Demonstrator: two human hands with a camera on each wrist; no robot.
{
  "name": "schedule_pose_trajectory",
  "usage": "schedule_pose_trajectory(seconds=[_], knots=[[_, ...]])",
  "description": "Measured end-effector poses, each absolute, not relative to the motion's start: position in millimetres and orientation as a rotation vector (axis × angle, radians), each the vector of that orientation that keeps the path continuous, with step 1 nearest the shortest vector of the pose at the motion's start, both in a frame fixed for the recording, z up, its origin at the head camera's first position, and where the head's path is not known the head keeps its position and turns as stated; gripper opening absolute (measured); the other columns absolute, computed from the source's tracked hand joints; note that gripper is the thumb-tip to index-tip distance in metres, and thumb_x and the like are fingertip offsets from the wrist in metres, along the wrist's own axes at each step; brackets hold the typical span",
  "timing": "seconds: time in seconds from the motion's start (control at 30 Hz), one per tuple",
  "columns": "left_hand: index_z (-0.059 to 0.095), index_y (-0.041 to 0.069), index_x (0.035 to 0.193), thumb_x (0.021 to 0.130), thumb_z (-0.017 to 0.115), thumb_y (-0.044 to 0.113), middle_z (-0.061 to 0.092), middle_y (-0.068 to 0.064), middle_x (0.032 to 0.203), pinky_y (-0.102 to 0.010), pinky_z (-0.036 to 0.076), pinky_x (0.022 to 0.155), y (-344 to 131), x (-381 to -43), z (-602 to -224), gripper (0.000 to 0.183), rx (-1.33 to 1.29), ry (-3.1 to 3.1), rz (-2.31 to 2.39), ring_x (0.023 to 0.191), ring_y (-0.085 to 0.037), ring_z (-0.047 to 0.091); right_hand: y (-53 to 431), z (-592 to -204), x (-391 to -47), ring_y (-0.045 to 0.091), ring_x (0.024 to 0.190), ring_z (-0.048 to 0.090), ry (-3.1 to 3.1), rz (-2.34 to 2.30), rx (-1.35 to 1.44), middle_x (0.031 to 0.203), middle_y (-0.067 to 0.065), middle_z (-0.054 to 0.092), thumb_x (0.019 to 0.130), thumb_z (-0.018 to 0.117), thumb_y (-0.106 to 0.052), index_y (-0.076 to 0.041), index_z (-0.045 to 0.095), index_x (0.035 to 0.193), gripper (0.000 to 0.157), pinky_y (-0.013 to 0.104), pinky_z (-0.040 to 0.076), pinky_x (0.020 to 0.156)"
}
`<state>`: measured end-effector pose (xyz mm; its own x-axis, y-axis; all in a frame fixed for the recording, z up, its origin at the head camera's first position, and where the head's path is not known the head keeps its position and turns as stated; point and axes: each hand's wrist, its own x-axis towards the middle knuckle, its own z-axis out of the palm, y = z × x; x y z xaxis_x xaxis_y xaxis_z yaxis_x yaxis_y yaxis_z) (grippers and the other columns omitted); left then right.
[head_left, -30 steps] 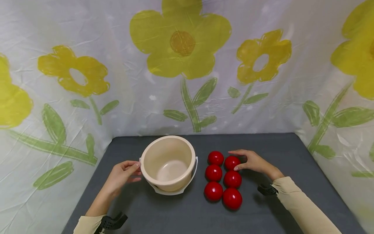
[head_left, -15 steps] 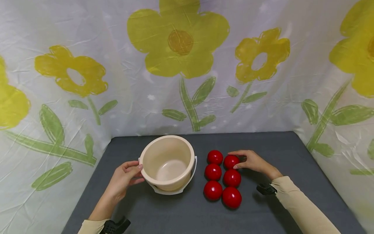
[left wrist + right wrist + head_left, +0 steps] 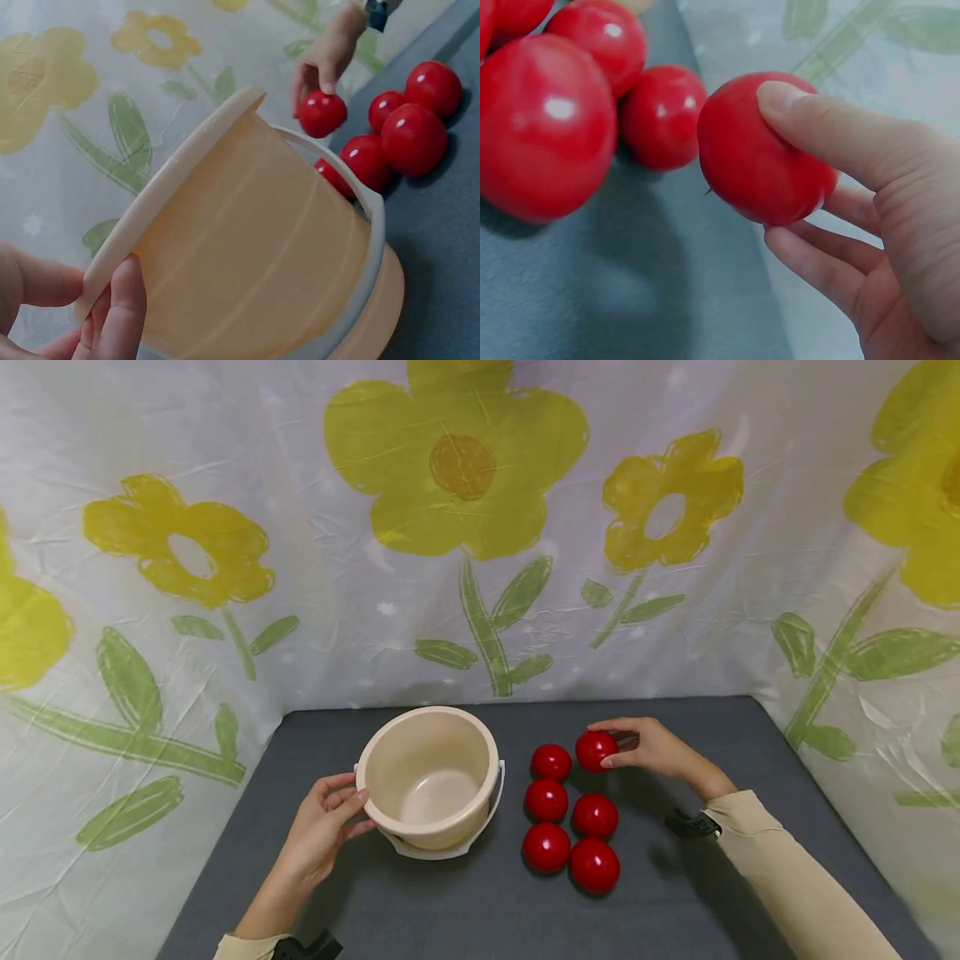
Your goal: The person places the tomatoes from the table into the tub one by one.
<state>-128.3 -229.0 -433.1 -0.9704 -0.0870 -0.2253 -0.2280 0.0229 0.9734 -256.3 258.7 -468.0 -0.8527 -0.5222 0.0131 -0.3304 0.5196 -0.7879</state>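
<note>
1. The right hand [image 3: 654,750] grips a glossy red, round, tomato-like ball [image 3: 595,751], its thumb on one side and its fingers curled round the other.
2. This held ball is off the table, above the far end of the nearer-to-hand column and well apart from the bucket.
3. The left hand [image 3: 318,827] pinches the near-left rim of a cream, round, plastic-looking bucket [image 3: 431,828] between thumb and fingers.
4. The bucket is on a dark grey table [image 3: 465,918], left of the balls; its white curved handle [image 3: 431,854] hangs low around the front and right side.
5. Five more glossy red balls [image 3: 546,848] rest on the table between bucket and right hand: three in the left column, two in the right.
6. Beige sleeves [image 3: 795,868] cover both forearms, with black wrist devices [image 3: 693,825].
7. Behind hangs a whitish cloth [image 3: 337,610] printed with yellow flowers.
</note>
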Motion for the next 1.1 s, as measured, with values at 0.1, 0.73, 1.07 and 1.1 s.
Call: schedule_pose_trajectory(seconds=[0.1,0.73,1.07,1.1], knots=[[0.031,0.0,0.138,0.099,0.057,0.007,0.063,-0.001,0.108,-0.025,0.06,0.073,-228.7,-128.6,-433.8,0.047,-0.331,2.192,2.106,0.089,-0.009,0.067,254.1,-456.4,-259.4,0.033,0.106,0.07,2.508,-1.279,-0.712,0.136,0.016,0.061,0.082,0.081,-0.027,-0.013,0.058,0.138,0.062,0.022,0.058,0.079],[0.04,0.0,0.14,0.097,0.06,0.007,0.068,0.01,0.089,-0.021,0.057,0.067,-227.1,-134.9,-440.0,0.048,-0.325,2.107,2.222,0.079,-0.005,0.067,198.4,-373.3,-275.1,0.028,0.113,0.064,2.479,-1.238,-0.837,0.134,0.012,0.062,0.085,0.079,-0.021,-0.015,0.058,0.137,0.056,0.037,0.059,0.088],[0.046,0.003,0.135,0.095,0.063,0.006,0.071,0.007,0.089,-0.023,0.058,0.066,-224.7,-133.8,-443.7,0.043,-0.376,2.051,2.3,0.081,-0.007,0.069,149.0,-346.0,-281.2,0.022,0.116,0.061,2.398,-1.233,-0.97,0.136,0.001,0.062,0.083,0.08,-0.025,-0.023,0.061,0.134,0.054,0.042,0.054,0.099],[0.047,0.003,0.134,0.095,0.063,0.006,0.071,0.008,0.089,-0.023,0.058,0.066,-224.4,-134.0,-443.9,0.042,-0.378,2.046,2.309,0.08,-0.007,0.069,143.9,-345.0,-282.7,0.022,0.117,0.061,2.386,-1.237,-0.988,0.136,0.002,0.062,0.083,0.08,-0.024,-0.022,0.061,0.134,0.054,0.041,0.055,0.098]])
